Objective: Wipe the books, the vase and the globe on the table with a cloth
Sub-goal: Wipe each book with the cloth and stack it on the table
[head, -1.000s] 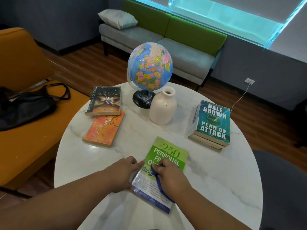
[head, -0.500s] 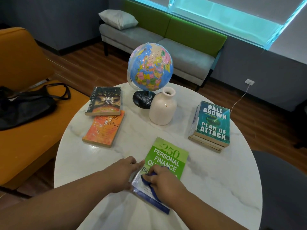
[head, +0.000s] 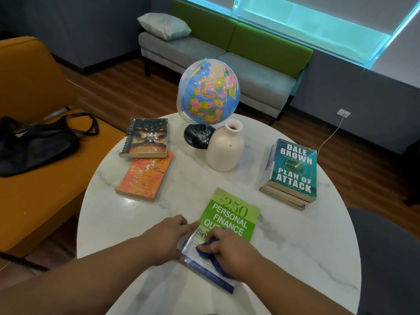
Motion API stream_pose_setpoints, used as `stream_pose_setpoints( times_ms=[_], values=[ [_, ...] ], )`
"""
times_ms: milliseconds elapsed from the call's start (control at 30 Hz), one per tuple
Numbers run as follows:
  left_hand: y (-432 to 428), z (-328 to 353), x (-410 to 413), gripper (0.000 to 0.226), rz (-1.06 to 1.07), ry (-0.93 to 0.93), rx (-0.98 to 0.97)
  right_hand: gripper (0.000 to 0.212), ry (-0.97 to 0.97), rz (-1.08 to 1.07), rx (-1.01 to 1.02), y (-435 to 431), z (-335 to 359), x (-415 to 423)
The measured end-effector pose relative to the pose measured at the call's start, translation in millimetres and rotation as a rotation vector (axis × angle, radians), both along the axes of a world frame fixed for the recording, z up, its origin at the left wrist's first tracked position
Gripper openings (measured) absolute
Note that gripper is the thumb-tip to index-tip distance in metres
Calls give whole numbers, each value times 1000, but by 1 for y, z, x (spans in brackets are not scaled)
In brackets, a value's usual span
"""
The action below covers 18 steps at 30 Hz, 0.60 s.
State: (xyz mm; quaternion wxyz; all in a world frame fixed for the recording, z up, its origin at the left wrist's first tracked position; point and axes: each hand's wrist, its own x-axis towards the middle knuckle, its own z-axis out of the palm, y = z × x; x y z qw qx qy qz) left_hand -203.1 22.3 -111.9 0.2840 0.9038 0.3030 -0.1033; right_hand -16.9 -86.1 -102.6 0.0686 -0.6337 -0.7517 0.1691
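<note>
A green finance book point(head: 229, 218) lies at the front of the round marble table point(head: 295, 242). My right hand point(head: 229, 250) grips a blue cloth point(head: 210, 252) and presses it on the book's lower half. My left hand point(head: 167, 235) rests at the book's left edge, fingers curled, one fingertip touching the cover. Behind stand a globe point(head: 209, 92) and a cream vase point(head: 225, 146). An orange book point(head: 145, 176) and a dark book point(head: 146, 137) lie at the left. A stack topped by a teal book point(head: 293, 169) sits at the right.
An orange armchair point(head: 34, 92) with a black bag point(head: 34, 144) stands to the left. A grey and green sofa point(head: 238, 53) with a pillow runs along the back wall. A dark seat point(head: 391, 258) sits at the right. A white cable point(head: 329, 135) hangs from a wall socket.
My right hand has slid the cloth a little toward me and leftward over the lower cover of the green book. My left hand has stayed at the book's edge.
</note>
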Motion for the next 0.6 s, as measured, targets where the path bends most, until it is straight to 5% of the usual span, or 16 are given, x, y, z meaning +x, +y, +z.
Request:
stream_pose_setpoints(
  times_ms=[167,367,600],
  values=[
    [-2,-4,-6,86,25,-45,-6,12,-24,-155,51,12,-6,5],
    [-2,-7,-7,86,25,-67,-2,36,62,97,3,-2,-13,-12],
    [-4,-6,-10,79,31,-98,23,15,243,-308,-2,11,-5,-10]
  ],
)
